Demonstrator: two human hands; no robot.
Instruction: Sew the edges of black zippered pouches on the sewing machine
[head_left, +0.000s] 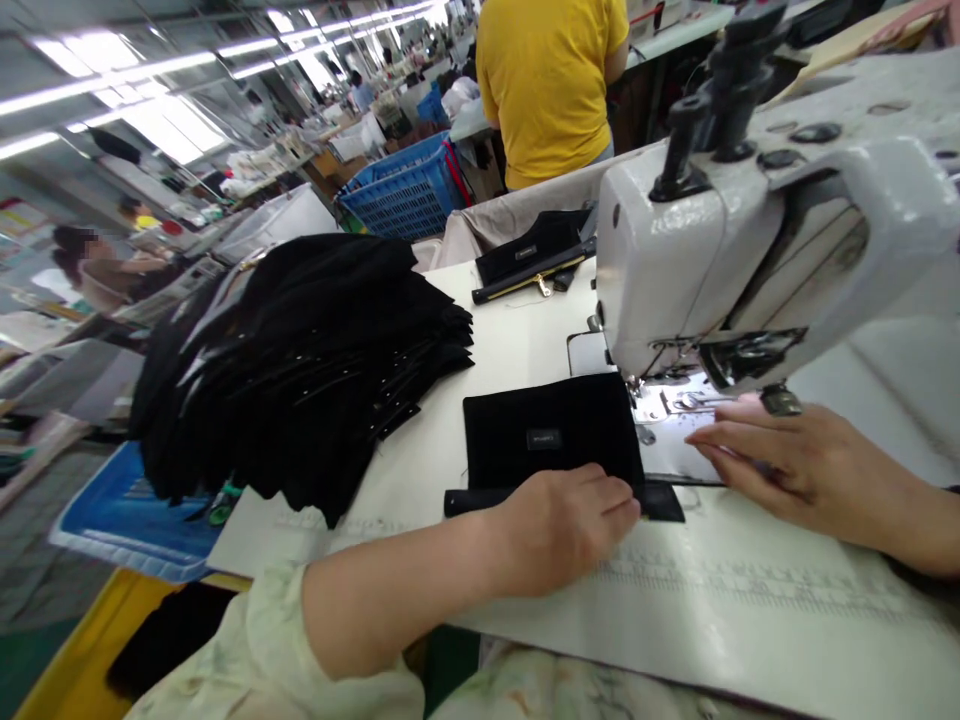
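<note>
My left hand (562, 530) presses on the lower edge of a black fabric pouch (547, 435), which has a small dark label and lies flat on the white sewing table (480, 340). A black strip (480, 502) runs beneath my fingers along the pouch's lower edge. My right hand (780, 465) rests on the machine's metal plate (675, 430), right of the pouch and holding nothing. Above that plate stands the white industrial sewing machine head (690, 250). The needle area is partly hidden by the machine.
A tall pile of black pouches (300, 370) covers the table's left side. Behind it lies a black pouch with a gold zip (532, 260). A blue crate (401, 195) and blue tray (127, 515) stand beyond the table. A co-worker in a yellow shirt (547, 90) stands ahead.
</note>
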